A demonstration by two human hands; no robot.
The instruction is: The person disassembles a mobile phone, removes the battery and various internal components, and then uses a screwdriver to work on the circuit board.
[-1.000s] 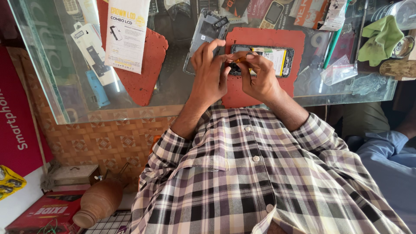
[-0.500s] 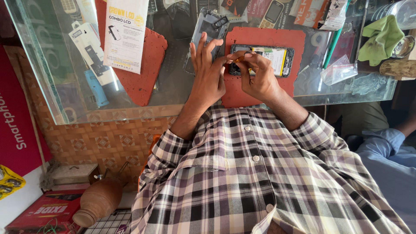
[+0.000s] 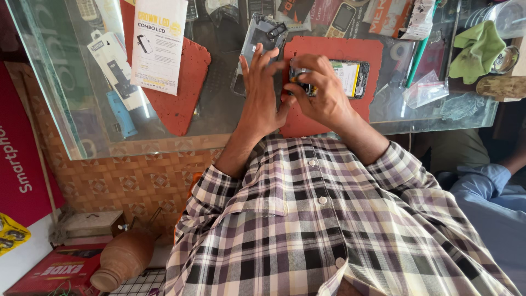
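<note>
An opened phone (image 3: 353,78) with its insides showing lies on a red mat (image 3: 334,52) on the glass counter (image 3: 219,118). My right hand (image 3: 323,96) is curled over the phone's left end, fingertips pressed on it. Close beside it, my left hand (image 3: 262,96) has its fingers spread and raised, holding nothing, its thumb side touching my right hand. The phone's left end is hidden under my fingers.
A clear phone cover (image 3: 257,35) lies just beyond my left hand. A white package (image 3: 159,44) lies on a second red mat (image 3: 181,104) at left. A green cloth (image 3: 479,49), small plastic bag (image 3: 424,87) and green pen (image 3: 419,55) lie at right. Another person's blue sleeve (image 3: 487,192) is at the right edge.
My left hand has let go of the phone and spread its fingers upward. My right hand stays curled on the phone's left end.
</note>
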